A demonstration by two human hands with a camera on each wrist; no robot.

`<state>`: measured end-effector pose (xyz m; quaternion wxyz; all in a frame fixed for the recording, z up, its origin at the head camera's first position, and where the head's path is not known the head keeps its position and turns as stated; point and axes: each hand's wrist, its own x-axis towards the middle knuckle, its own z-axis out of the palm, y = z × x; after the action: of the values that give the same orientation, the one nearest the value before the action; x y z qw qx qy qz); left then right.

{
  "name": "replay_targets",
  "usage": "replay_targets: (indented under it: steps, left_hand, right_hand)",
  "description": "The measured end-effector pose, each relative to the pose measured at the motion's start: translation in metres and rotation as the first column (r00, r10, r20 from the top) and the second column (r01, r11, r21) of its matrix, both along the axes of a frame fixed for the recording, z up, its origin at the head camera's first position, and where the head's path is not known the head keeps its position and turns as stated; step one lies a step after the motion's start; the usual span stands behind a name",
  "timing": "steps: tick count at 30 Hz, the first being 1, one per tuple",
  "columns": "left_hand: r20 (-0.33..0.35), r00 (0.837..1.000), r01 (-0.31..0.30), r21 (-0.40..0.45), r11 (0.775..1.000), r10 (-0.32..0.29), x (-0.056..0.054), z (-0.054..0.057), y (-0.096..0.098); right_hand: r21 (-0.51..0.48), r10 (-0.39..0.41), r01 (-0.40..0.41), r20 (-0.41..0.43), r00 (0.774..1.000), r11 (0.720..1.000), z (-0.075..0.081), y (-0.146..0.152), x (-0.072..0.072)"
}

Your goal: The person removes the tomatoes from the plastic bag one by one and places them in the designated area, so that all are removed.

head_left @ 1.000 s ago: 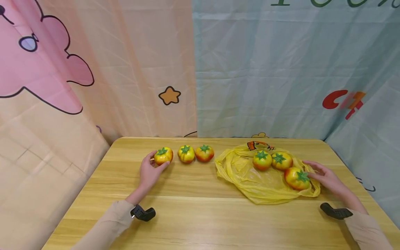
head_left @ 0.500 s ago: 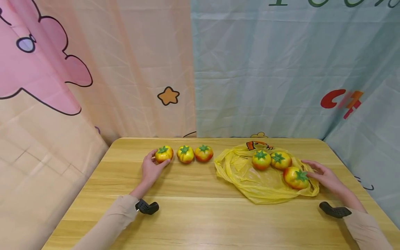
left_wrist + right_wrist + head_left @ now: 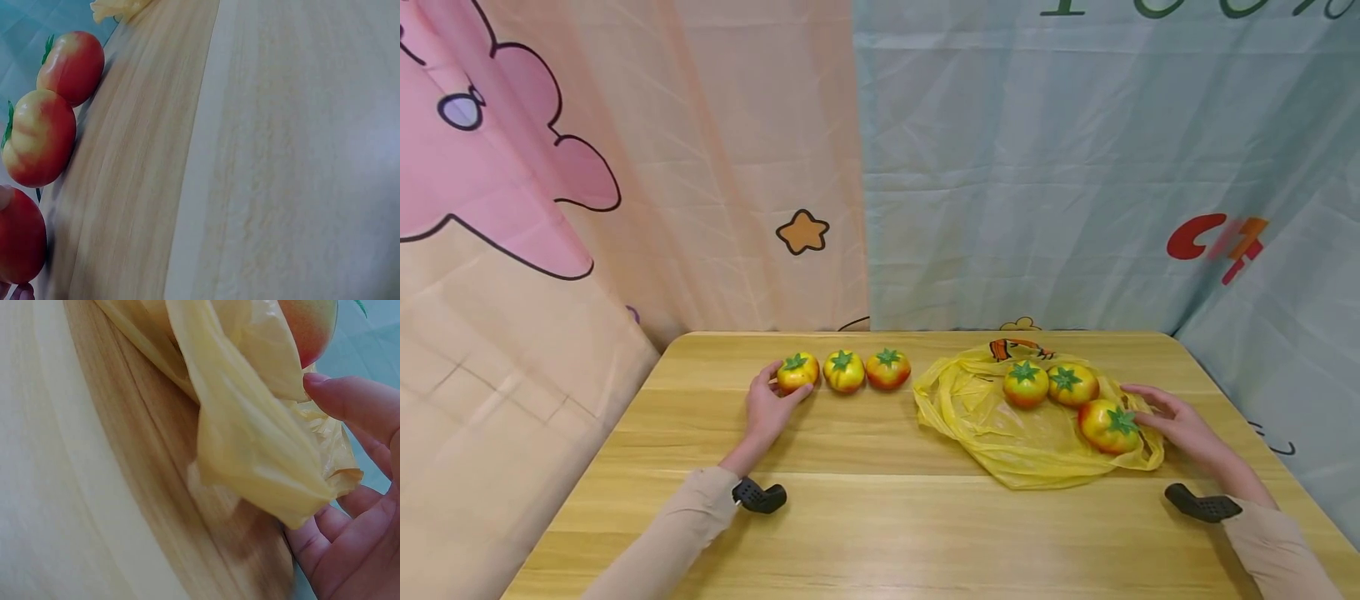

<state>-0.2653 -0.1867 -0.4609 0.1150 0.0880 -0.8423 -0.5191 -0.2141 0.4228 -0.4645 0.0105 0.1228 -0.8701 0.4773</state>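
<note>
A yellow-red fruit [image 3: 797,374] is pinched by the left grip [image 3: 767,408] near the far edge of the bench [image 3: 880,533], at the left end of a short row in which a middle fruit [image 3: 844,372] is set just beside it and an end fruit [image 3: 888,370] beyond. To the right, three similar fruits [image 3: 1072,386] are borne by a crumpled yellow bag [image 3: 992,429], the front fruit [image 3: 1107,427] being flanked by the right grip [image 3: 1183,429], which is loosely spread, contact not being clearly shown. Behind, a printed curtain [image 3: 985,167] is hung.
</note>
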Motion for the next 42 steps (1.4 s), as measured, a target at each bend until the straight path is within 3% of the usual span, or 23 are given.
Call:
replay_targets:
  steps: [15,32,42]
  left_hand:
    - [-0.016,0.999,0.038,0.025,0.999,-0.037,-0.0010,-0.0010,0.0008]
    - [-0.054,0.997,0.048,0.023,0.999,-0.047,-0.0014,0.0008,-0.0014]
    - [-0.155,0.988,0.007,0.004,1.000,-0.007,0.0068,0.0066,0.0010]
  right_hand:
    - [-0.033,0.020,-0.020,-0.008,1.000,0.999,0.0002,-0.0012,-0.0001]
    - [0.026,-0.013,0.013,0.012,1.000,1.000,0.0012,-0.0026,0.0017]
    - [0.024,-0.014,0.013,0.013,1.000,1.000,0.0006,-0.0014,0.0020]
